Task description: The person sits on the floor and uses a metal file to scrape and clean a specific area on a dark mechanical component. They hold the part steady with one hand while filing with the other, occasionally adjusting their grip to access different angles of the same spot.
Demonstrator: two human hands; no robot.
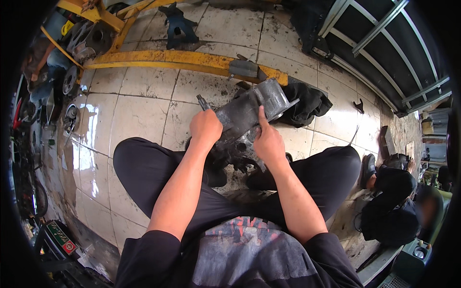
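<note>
A grey, greasy gearbox [239,115] stands on the tiles between my bent knees, tilted toward the far right. My left hand [206,128] is closed at its left side, around a metal shaft [203,102] whose splined end sticks out beyond the fist. On the right side, my right hand [270,144] lies against the housing with the index finger stretched along its surface. The other fingers of that hand curl at the casing's edge, and their tips are hidden. Dark openings and uneven cast parts show at the gearbox's near end.
Beyond the gearbox runs a yellow steel frame [163,58] with a grey metal block [243,68] on it. A black cloth [307,104] bunches at the right, and a small fork-shaped part [358,106] lies farther off. Another person [391,206] sits at the far right.
</note>
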